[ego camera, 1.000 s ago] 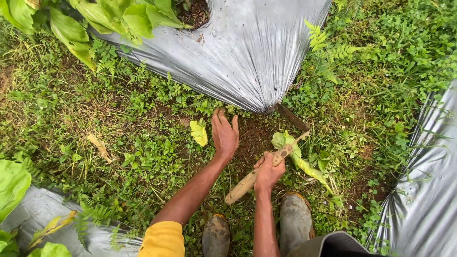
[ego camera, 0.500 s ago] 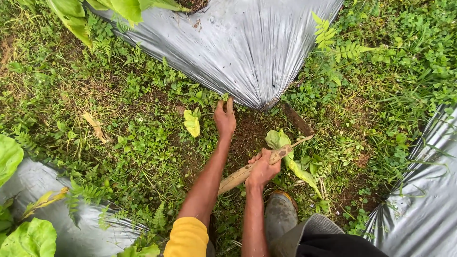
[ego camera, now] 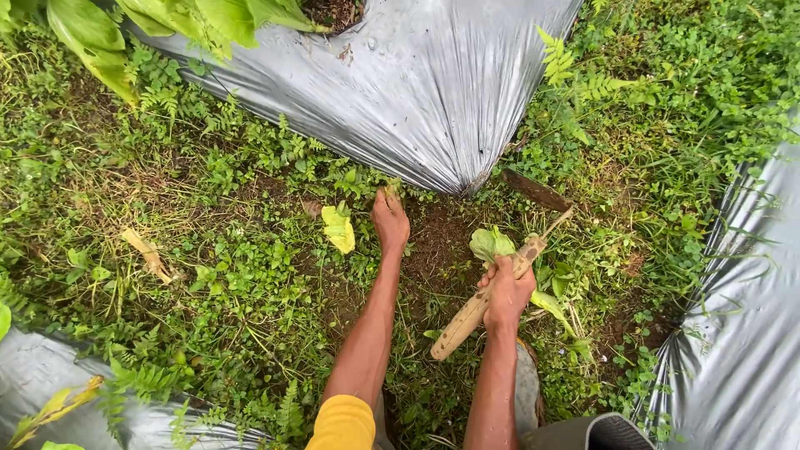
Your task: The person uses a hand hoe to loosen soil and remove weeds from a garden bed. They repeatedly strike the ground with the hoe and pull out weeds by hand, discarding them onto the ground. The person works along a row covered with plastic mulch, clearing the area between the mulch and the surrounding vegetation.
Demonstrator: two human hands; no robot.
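Below the gathered tip of the grey plastic sheet [ego camera: 400, 92], a patch of bare brown soil [ego camera: 437, 242] lies among low weeds [ego camera: 242, 258]. Left hand [ego camera: 390, 222] reaches forward to the near edge of the sheet, fingertips pressed down into the weeds right where plastic meets ground; fingers look curled around a small tuft, though whether they have actually clamped on it I cannot tell. Right hand [ego camera: 508, 292] sits nearer the body than the sheet tip, to its right, fist clenched around the wooden handle [ego camera: 479, 304] of a small hoe-like tool. Handle runs diagonally; its dark blade [ego camera: 537, 190] lies flat on the ground just right of the sheet tip, not biting into soil.

A wilted yellow-green leaf [ego camera: 338, 227] lies just left of the left hand. A larger limp leaf [ego camera: 493, 243] lies between the sheet tip and the right hand, touching the handle. A rubber boot [ego camera: 527, 387] shows under the right forearm.

Judgement: hand-weeding along the sheet's edge, at the gripping stage, tool idle. Next move likely calls for a firm pinch low on the stems and a steady pull away from the sheet, so the plastic is not snagged or lifted.
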